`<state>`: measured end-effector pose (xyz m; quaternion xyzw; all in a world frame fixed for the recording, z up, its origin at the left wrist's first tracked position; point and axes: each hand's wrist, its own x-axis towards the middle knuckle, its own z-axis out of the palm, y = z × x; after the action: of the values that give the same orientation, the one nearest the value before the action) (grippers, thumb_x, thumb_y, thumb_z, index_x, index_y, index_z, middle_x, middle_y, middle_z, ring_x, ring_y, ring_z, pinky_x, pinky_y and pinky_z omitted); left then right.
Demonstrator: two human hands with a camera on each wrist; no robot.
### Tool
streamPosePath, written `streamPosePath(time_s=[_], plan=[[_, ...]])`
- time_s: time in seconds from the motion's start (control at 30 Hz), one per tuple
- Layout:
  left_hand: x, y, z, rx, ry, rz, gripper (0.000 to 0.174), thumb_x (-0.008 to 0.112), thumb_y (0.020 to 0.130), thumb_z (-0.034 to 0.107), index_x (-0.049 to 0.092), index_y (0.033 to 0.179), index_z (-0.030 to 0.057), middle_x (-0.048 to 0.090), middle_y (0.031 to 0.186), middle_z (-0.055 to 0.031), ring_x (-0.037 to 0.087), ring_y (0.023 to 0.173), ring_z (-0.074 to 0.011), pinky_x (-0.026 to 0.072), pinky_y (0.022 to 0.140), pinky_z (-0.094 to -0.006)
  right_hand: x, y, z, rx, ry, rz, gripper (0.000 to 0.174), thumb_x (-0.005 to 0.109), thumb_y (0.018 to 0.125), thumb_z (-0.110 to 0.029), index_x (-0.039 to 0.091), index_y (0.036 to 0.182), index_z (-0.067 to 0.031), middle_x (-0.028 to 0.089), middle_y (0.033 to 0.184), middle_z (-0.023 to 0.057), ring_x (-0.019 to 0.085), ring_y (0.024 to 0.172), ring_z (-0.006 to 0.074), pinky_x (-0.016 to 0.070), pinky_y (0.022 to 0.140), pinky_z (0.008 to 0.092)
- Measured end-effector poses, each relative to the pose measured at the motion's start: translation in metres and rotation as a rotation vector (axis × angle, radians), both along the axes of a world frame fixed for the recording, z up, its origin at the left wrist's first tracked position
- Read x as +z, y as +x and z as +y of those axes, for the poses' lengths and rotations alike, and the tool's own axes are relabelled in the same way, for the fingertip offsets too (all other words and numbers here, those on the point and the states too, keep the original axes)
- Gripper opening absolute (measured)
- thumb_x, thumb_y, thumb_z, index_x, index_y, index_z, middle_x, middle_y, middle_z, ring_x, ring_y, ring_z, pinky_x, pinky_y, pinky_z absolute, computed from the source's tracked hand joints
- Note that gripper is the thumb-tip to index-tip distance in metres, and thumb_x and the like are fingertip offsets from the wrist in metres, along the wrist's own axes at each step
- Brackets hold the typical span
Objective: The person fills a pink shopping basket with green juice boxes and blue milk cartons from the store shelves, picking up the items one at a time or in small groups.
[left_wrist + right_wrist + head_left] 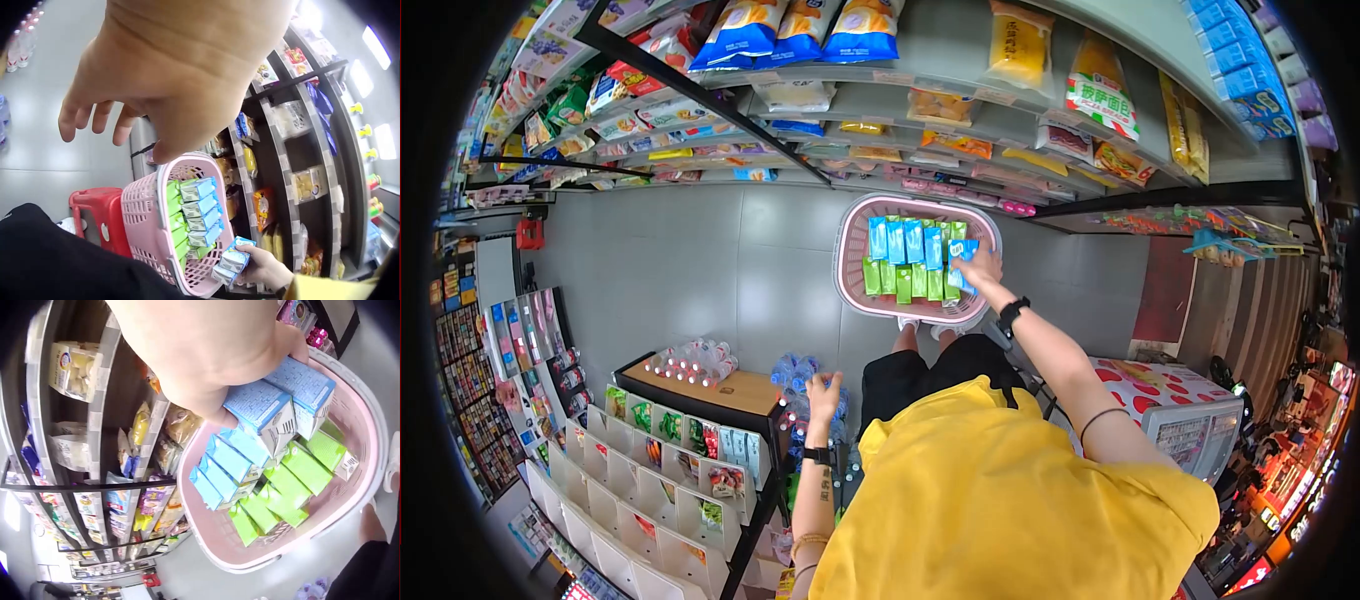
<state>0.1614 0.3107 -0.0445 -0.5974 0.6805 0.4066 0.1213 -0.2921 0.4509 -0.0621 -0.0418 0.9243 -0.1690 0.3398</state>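
As we look down from the head view, our right hand [980, 268] has its fingers bent round the held boxes [957, 250], over the right end of the pink basket [850, 245]. They are close to the end of the blue row [896, 243], with green boxes [904, 283] on the side nearer our feet. Our left hand [824, 396] hangs well apart from the basket, fingers loosely bent and holding nothing; the bottles [795, 370] show beside it.

In the left wrist view, that same empty hand has its fingers relaxed and parted. We judge it would serve best steadying the basket by its rim, since the red stool [112, 212] is right beside it and we cannot tell how firmly the basket sits.

From the right wrist view, we see two blue boxes side by side, pinched between our thumb and fingers. Because one grip spans both, we think even pressure matters: too little and one box could slide against the other, too much and the card could dent. We do well to keep the pair square to the row, its lower corners clear of the green boxes and the rim.
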Motion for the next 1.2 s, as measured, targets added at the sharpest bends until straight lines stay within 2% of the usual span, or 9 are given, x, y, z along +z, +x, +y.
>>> streamPosePath(time_s=[0.13,0.17,0.53,0.67,0.7,0.83,0.97,1.1,1.2], plan=[[0.002,0.024,0.033,0.078,0.053,0.052,0.049,0.070,0.088,0.042,0.065,0.112,-0.0005,0.058,0.116,-0.0233,0.051,0.117,-0.0368,0.0397,0.105,-0.0421,-0.031,-0.012,-0.030,0.092,0.206,0.138,0.085,0.081,0.070,-0.040,0.041,0.139,-0.0115,0.048,0.133,0.0301,0.048,0.126,0.0464,0.0421,0.103,0.0556],[-0.002,0.031,0.039,0.092,0.079,0.062,0.047,0.070,0.089,0.041,0.066,0.112,-0.0004,0.059,0.115,-0.0224,0.052,0.115,-0.0363,0.0409,0.103,-0.0419,-0.045,-0.014,-0.033,0.096,0.257,0.115,0.082,0.082,0.071,-0.047,0.042,0.135,-0.0153,0.047,0.134,0.0261,0.044,0.130,0.0443,0.0400,0.104,0.0562],[0.039,0.020,0.046,0.084,0.015,0.050,0.041,0.071,0.090,0.035,0.065,0.110,-0.0008,0.058,0.109,-0.0175,0.054,0.105,-0.0308,0.0443,0.095,-0.0392,-0.073,-0.017,-0.044,0.027,0.161,0.187,0.083,0.084,0.068,-0.046,0.046,0.133,-0.0103,0.047,0.132,0.0269,0.045,0.128,0.0460,0.0412,0.104,0.0563],[0.036,0.013,0.042,0.050,0.006,0.072,0.041,0.071,0.090,0.034,0.065,0.110,-0.0009,0.059,0.107,-0.0175,0.056,0.104,-0.0301,0.0450,0.094,-0.0390,-0.055,-0.022,-0.035,-0.014,0.027,0.043,0.083,0.083,0.069,-0.043,0.046,0.134,-0.0078,0.053,0.130,0.0288,0.049,0.126,0.0459,0.0447,0.104,0.0517],[0.037,0.009,0.041,0.040,0.002,0.081,0.041,0.071,0.090,0.034,0.065,0.109,-0.0009,0.059,0.107,-0.0174,0.056,0.103,-0.0300,0.0452,0.094,-0.0391,-0.057,-0.022,-0.031,-0.047,-0.008,0.078,0.078,0.082,0.070,-0.039,0.049,0.131,-0.0041,0.059,0.126,0.0287,0.056,0.122,0.0428,0.0474,0.103,0.0480],[0.038,-0.012,0.033,-0.019,-0.006,0.137,0.039,0.071,0.090,0.033,0.065,0.108,-0.0010,0.059,0.106,-0.0173,0.057,0.102,-0.0299,0.0459,0.093,-0.0395,-0.116,-0.031,-0.005,-0.081,-0.285,0.136,0.062,0.079,0.072,-0.026,0.055,0.122,0.0012,0.070,0.110,0.0219,0.068,0.106,0.0343,0.0528,0.094,0.0407],[0.034,-0.020,0.025,-0.078,-0.009,0.152,0.039,0.070,0.091,0.034,0.065,0.108,-0.0011,0.060,0.106,-0.0175,0.057,0.102,-0.0299,0.0464,0.093,-0.0400,-0.122,-0.037,0.010,-0.165,-0.298,-0.015,0.060,0.078,0.071,-0.021,0.057,0.122,0.0019,0.069,0.115,0.0222,0.066,0.110,0.0371,0.0518,0.095,0.0422],[0.033,-0.028,0.014,-0.127,-0.013,0.140,0.042,0.070,0.091,0.035,0.065,0.110,-0.0015,0.061,0.107,-0.0175,0.059,0.101,-0.0290,0.0475,0.093,-0.0392,-0.137,-0.011,0.017,0.045,-0.269,0.341,0.063,0.074,0.072,-0.017,0.056,0.130,0.0014,0.065,0.122,0.0246,0.061,0.117,0.0393,0.0473,0.102,0.0437],[0.039,-0.040,0.006,-0.158,-0.051,0.157,0.038,0.071,0.091,0.031,0.065,0.108,-0.0023,0.065,0.106,-0.0174,0.063,0.098,-0.0266,0.0506,0.089,-0.0372,-0.111,-0.011,0.029,-0.101,-0.372,0.021,0.073,0.070,0.072,-0.015,0.047,0.139,0.0058,0.056,0.135,0.0292,0.052,0.128,0.0416,0.0412,0.111,0.0420]])
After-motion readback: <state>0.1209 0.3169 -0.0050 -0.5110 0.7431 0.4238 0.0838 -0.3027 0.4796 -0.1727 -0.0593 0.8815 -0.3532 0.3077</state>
